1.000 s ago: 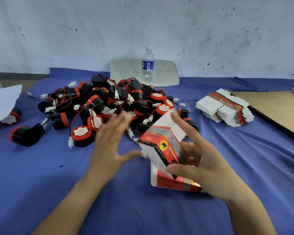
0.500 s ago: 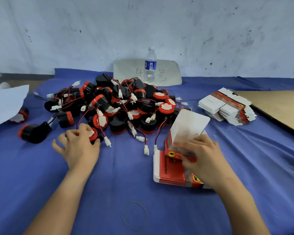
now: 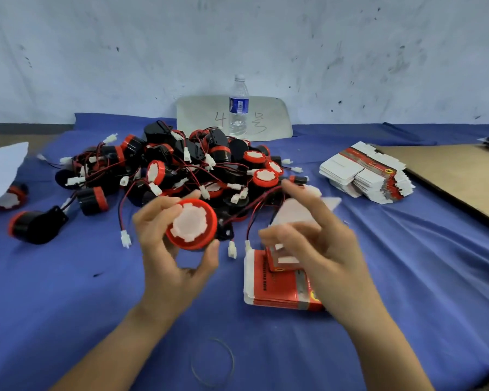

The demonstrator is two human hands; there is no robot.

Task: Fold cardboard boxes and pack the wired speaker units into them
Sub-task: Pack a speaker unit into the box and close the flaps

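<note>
Head view: one speaker unit point(image 3: 192, 224) sits in your left hand point(image 3: 175, 266), fingers curled round its red rim, just near of the pile of units point(image 3: 181, 167), too tangled to count. Your right hand point(image 3: 319, 249), blurred, is spread over one opened box point(image 3: 280, 259) on the near stack of flat boxes point(image 3: 274, 289). A second stack point(image 3: 367, 173) lies far right.

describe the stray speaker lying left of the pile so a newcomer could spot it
Start at the heap of black-and-red speaker units in the middle of the blue cloth, then look to its near left. The stray speaker lies alone on its side, apart from the heap. Unlike the unit behind it, partly under a white sheet, it is fully exposed, black bracket pointing right.
</note>
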